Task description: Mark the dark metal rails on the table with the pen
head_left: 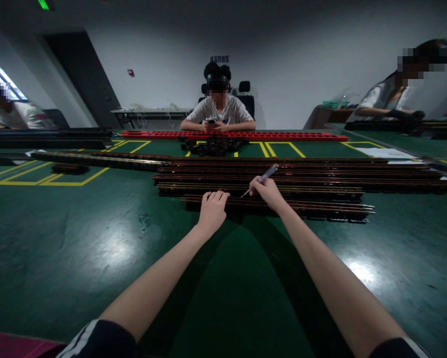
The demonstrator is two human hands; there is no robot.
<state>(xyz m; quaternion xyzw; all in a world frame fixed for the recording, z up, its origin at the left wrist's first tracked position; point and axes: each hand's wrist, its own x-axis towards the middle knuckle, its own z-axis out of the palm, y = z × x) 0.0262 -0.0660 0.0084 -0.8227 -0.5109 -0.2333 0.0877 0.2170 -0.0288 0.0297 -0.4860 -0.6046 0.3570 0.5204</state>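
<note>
My right hand (270, 193) is closed around a slim screwdriver (268, 173) with a clear handle. Its thin shaft slants down to the left, and the tip is over the nearest long dark strip (320, 209); whether it touches cannot be made out. My left hand (213, 211) lies across that same strip left of the tip, fingers together and bent over its far edge, gripping it. The strip has copper-coloured edges and lies crosswise in front of me. Directly behind are several similar long strips (301, 190) in parallel rows.
A red slotted rail (283, 135) and a heap of small black parts (216, 145) lie farther back on the green table (96, 258). More dark strips (107, 159) extend left. White papers (387, 153) are at right. A person (223, 109) sits opposite; others work at both sides.
</note>
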